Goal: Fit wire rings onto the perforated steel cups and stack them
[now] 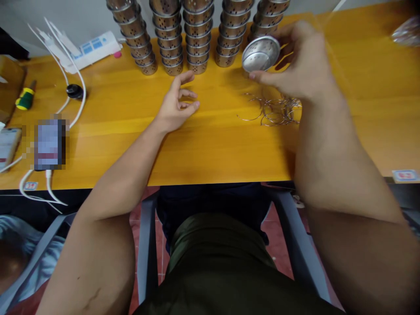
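Observation:
My right hand (300, 65) grips a small perforated steel cup (260, 53), tilted so its holed bottom faces me, just in front of the stacks. My left hand (179, 103) rests on the yellow wooden table (210, 148) with fingers loosely curled and apart, holding nothing. A tangle of thin wire rings (274, 109) lies on the table under my right hand. Several stacks of the same perforated steel cups (197, 35) stand along the back edge.
At the left lie a white power strip (93, 48), white cables (74, 70), a black round plug (75, 91), a green-yellow screwdriver (25, 97) and a phone (49, 144). A clear plastic bag (407, 30) sits at far right.

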Motion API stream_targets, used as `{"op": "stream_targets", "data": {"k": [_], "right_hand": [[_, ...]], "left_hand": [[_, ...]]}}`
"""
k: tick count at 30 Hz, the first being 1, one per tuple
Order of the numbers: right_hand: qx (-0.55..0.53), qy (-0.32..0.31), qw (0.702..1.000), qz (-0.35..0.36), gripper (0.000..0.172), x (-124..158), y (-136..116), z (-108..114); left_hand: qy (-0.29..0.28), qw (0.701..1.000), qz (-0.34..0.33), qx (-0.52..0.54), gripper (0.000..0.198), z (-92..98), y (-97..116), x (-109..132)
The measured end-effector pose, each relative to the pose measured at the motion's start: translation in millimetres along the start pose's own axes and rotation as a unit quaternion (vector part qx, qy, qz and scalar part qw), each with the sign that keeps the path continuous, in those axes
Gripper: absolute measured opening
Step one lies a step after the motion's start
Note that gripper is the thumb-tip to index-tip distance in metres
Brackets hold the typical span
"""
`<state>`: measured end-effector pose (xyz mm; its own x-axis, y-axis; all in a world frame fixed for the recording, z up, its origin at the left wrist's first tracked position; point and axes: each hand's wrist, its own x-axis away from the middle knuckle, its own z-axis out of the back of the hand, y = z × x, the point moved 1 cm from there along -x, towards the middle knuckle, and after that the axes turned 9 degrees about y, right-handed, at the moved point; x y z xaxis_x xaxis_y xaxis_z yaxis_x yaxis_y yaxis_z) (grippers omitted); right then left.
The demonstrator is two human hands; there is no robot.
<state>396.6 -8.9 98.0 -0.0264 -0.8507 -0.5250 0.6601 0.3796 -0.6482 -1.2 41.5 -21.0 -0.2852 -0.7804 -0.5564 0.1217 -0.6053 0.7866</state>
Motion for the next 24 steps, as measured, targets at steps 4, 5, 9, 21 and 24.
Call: {"op": "stream_targets", "data": {"k": [4,5,9,21,24], "right_hand": [[0.071,0.050,0.987,-0.136,0.070,-3,18,-4],[0.084,0.053,0.983,-0.154,0.070,-2,18,-8],[0.107,0.051,0.977,-0.178,0.066,-1,16,-21],[0.201,0.143,0.942,-0.227,0.075,-25,92,0],[0.222,0.126,0.947,-0.193,0.079,-29,141,-5]], "left_hand": [[-0.019,1.000,-0.014,0.002,0.089,2.7,-12,-2],[-0.020,1.000,-0.013,0.001,0.089,3.2,-15,-2],[-0.019,1.000,-0.011,-0.006,0.086,4.7,-17,-1],[-0.013,0.997,0.024,-0.066,0.088,8.3,-11,1],[-0.014,0.998,0.031,-0.059,0.091,7.9,-13,1]]}}
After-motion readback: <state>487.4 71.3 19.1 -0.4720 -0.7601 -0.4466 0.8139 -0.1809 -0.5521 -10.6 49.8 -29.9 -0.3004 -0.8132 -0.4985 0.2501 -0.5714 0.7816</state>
